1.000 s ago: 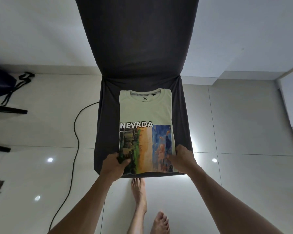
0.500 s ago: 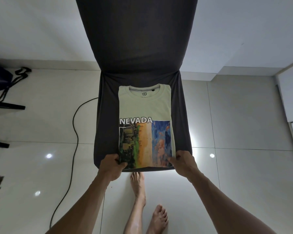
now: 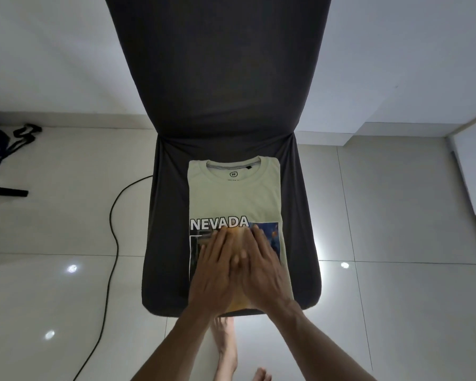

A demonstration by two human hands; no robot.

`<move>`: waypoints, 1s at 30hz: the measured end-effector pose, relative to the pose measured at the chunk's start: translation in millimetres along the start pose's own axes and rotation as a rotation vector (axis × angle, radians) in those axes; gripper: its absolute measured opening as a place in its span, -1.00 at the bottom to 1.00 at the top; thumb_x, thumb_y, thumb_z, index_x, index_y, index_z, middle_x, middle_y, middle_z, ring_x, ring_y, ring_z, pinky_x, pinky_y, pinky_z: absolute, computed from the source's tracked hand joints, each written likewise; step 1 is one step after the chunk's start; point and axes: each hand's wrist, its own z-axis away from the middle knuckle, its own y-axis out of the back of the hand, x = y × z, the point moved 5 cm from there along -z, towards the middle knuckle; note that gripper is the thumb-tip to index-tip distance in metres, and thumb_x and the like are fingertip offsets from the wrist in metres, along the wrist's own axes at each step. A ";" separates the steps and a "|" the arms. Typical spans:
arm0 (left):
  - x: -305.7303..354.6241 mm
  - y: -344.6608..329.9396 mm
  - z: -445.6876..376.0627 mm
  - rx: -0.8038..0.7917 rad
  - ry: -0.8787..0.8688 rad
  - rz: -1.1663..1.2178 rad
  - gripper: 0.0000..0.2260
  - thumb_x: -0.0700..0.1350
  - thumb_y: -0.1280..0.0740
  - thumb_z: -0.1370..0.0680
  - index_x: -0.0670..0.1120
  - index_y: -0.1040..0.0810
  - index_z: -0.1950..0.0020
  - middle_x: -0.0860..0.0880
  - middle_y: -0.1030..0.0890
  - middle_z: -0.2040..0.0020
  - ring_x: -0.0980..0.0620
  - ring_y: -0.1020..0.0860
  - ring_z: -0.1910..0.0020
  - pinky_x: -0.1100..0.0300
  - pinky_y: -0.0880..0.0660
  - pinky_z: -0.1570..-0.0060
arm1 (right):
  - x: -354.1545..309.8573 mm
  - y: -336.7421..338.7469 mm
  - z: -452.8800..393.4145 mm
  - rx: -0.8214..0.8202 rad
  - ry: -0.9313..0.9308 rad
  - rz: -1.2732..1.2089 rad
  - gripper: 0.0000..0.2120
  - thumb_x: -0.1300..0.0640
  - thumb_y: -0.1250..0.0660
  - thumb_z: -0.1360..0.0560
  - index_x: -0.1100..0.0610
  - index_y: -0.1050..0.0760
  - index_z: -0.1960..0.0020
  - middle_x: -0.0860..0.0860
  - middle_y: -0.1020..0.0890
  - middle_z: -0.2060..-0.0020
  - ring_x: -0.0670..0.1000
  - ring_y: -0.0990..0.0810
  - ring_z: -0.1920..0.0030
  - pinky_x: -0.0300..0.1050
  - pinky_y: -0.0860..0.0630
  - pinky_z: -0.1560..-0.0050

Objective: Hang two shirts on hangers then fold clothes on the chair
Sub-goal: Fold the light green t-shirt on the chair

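- Head view, against the frame half a second back: both hands have left the near corners of the folded shirt and moved inward onto its printed panel at centre frame; the shirt itself lies as before on the dark chair seat, collar toward the backrest.
- Writing: "NEVADA" in white block capitals runs across the shirt, just above the fingertips; a small round logo sits inside the collar, its letter too small to be sure of.
- Left hand lies flat, fingers straight and spread, pressing the print; its grip holds nothing.
- Right hand lies flat just beside it, the two touching along their inner edges, fingers extended, grasping nothing.
- Black cable curves over the tiled floor at left of the frame.
- Bare feet show at lower centre.
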 end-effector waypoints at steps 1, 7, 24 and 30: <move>-7.4 -7.3 -2.1 -0.049 0.043 -0.038 -0.47 0.08 -0.05 -0.67 -0.14 -0.14 -0.59 -0.12 -0.17 -0.60 -0.12 -0.19 -0.58 -0.08 -0.16 -0.50 | 6.7 -7.9 -3.9 -0.027 -0.023 0.067 -0.13 -0.48 0.34 -0.48 0.00 0.24 -0.64 -0.12 0.18 -0.60 -0.12 0.24 -0.59 -0.06 0.08 -0.61; -29.1 -5.8 -37.6 -0.154 0.258 -0.138 -0.40 0.23 0.29 -0.65 0.00 0.09 -0.64 -0.04 0.05 -0.65 -0.07 0.06 -0.62 -0.16 0.07 -0.56 | 8.2 -7.0 -31.5 0.088 -0.133 0.218 -0.23 -0.41 0.43 -0.52 -0.04 0.26 -0.62 -0.06 0.15 -0.62 -0.03 0.25 -0.61 0.07 0.29 -0.58; -99.6 19.5 -167.8 -0.160 0.451 -0.189 -0.39 0.26 0.21 -0.65 0.04 0.23 -0.63 0.09 0.21 -0.64 -0.05 0.25 -0.61 -0.34 0.30 -0.48 | 30.1 62.2 -185.5 0.018 -0.276 0.372 -0.40 -0.19 0.20 -0.66 -0.05 0.23 -0.64 -0.16 0.20 -0.62 0.06 0.38 -0.58 0.33 0.31 -0.53; -92.0 25.4 -151.2 -0.091 0.494 -0.131 -0.38 0.22 0.10 -0.67 -0.03 0.19 -0.64 -0.04 0.11 -0.65 -0.12 0.16 -0.62 -0.31 0.19 -0.51 | 23.4 66.4 -170.9 0.061 -0.307 0.245 -0.42 -0.16 0.09 -0.67 -0.10 0.20 -0.63 -0.08 0.20 -0.63 0.11 0.31 -0.60 0.29 0.18 -0.56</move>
